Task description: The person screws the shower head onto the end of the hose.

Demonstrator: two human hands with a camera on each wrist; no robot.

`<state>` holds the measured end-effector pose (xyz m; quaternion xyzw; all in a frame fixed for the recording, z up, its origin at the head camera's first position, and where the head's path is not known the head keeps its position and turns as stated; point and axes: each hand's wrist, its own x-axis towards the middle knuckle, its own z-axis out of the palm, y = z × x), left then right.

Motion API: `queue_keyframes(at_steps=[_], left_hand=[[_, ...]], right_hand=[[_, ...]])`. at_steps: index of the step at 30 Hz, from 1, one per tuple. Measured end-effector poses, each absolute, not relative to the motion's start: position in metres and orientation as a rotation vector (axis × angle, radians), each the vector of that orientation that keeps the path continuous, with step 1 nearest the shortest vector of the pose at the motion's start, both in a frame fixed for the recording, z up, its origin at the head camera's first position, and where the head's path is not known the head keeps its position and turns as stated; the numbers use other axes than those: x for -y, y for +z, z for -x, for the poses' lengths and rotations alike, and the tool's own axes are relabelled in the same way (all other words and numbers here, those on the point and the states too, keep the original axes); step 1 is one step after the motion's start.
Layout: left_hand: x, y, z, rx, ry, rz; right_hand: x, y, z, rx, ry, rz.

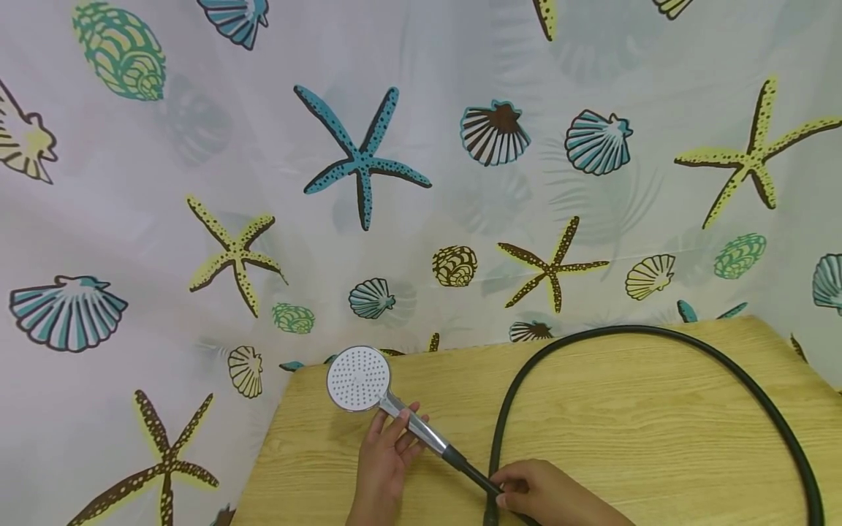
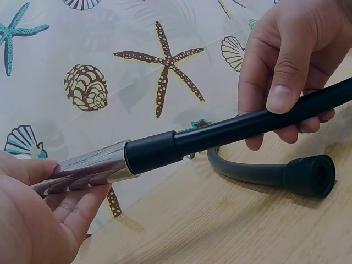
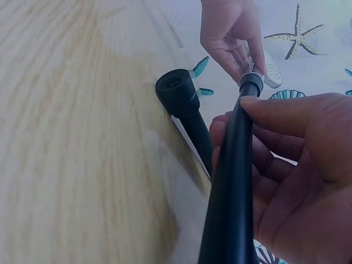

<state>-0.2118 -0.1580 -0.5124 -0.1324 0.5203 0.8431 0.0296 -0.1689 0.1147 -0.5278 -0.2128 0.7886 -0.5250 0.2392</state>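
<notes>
A chrome shower head (image 1: 359, 378) with a round, dotted white face is raised above the wooden table. My left hand (image 1: 387, 459) grips its chrome handle (image 2: 91, 168). A black hose (image 1: 478, 478) runs from the end of that handle, its collar (image 2: 154, 151) meeting the chrome in the left wrist view. With thumb and fingers my right hand (image 1: 542, 491) pinches the hose a short way below the collar. The hose's other end, a black connector (image 2: 311, 176) with an open socket, lies on the table beyond the right hand; it also shows in the right wrist view.
The rest of the hose (image 1: 625, 330) loops wide across the right side of the wooden table (image 1: 631, 416). Behind and to the left hangs a white curtain (image 1: 408, 44) printed with shells and starfish, reaching down to the table's back edge.
</notes>
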Motion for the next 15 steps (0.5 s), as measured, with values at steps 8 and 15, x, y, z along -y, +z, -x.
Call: queue_keyframes(at_steps=[8, 15], left_hand=[[0.1571, -0.5135, 0.2126, -1.638, 2.607, 0.460], [0.1554, -0.5151, 0.2134, -1.667, 2.611, 0.488]], right_hand=[[-0.1133, -0.5259, 0.1678, -2.198, -1.446, 0.585], [-0.1121, -0.5264, 0.1674, -2.218, -1.452, 0.585]])
